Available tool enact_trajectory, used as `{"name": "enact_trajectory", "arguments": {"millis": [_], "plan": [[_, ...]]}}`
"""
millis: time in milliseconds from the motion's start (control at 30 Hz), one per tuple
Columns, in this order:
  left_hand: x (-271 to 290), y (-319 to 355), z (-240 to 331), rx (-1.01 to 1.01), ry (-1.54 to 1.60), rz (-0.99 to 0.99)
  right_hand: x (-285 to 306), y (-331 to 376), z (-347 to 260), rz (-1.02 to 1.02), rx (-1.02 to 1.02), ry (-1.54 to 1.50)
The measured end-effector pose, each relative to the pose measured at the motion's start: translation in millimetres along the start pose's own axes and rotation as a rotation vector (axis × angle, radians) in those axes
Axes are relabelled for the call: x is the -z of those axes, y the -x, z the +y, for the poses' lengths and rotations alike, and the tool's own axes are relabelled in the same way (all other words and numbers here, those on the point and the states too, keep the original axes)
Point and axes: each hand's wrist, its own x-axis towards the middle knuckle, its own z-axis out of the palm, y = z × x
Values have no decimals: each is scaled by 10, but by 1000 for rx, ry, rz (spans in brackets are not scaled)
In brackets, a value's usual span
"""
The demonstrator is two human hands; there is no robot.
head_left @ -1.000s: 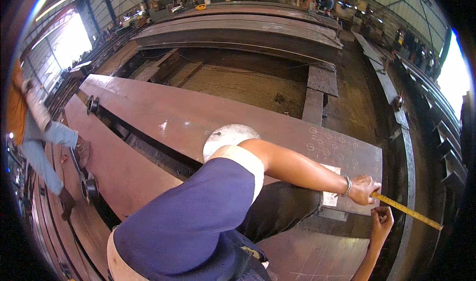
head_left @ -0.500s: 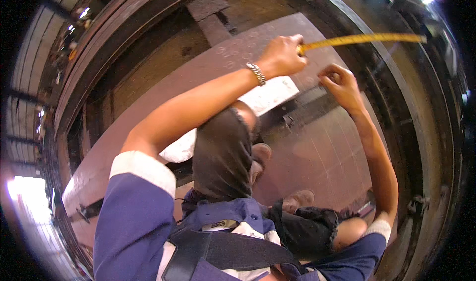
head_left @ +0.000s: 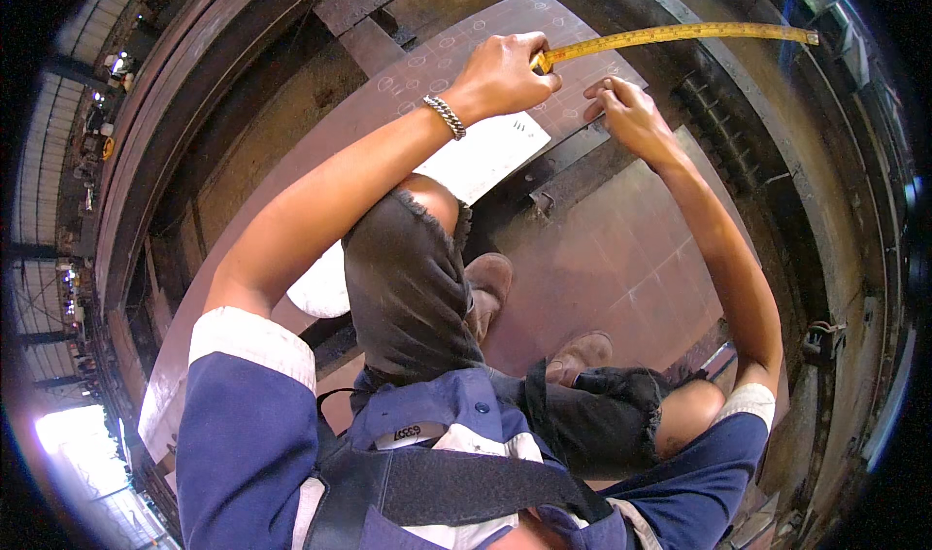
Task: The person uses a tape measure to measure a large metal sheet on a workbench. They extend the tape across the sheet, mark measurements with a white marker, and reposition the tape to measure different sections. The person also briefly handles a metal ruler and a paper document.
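My left hand (head_left: pixel 510 74) is closed around a tape measure, whose case is mostly hidden in the fingers. Its yellow blade (head_left: pixel 670 35) runs out to the right in a slight arch, with the free end in the air. My right hand (head_left: pixel 629 118) hovers below the blade, apart from it, with thumb and fingers drawn together; what they hold, if anything, I cannot make out. Beneath both hands lies a reddish-brown metal plate (head_left: pixel 466 43) with several chalk-like circles and marks. Beside my left wrist, a white sheet or board (head_left: pixel 490 157) with small dark marks rests near my knee.
A second reddish-brown plate (head_left: pixel 592 268) with faint lines lies under my shoes (head_left: pixel 488 283). Between the plates runs a gap with a metal bracket (head_left: pixel 544 203). Dark steel beams (head_left: pixel 738 142) curve along the right, and a stepped metal block (head_left: pixel 354 11) stands at the far side.
Both hands and the tape sit higher and further left in the picture, as the whole view has shifted. My right fingers are drawn in closer, no longer forming a ring.
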Motion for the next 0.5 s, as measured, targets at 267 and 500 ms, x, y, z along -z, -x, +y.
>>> {"name": "enact_trajectory", "arguments": {"millis": [267, 500], "plan": [[25, -12, 88, 37, -28, -59, -46, -18, 702, -242, -82, 568], [23, -5, 47, 39, 6, -80, -32, 110, 1044, -428, -269, 564]]}}
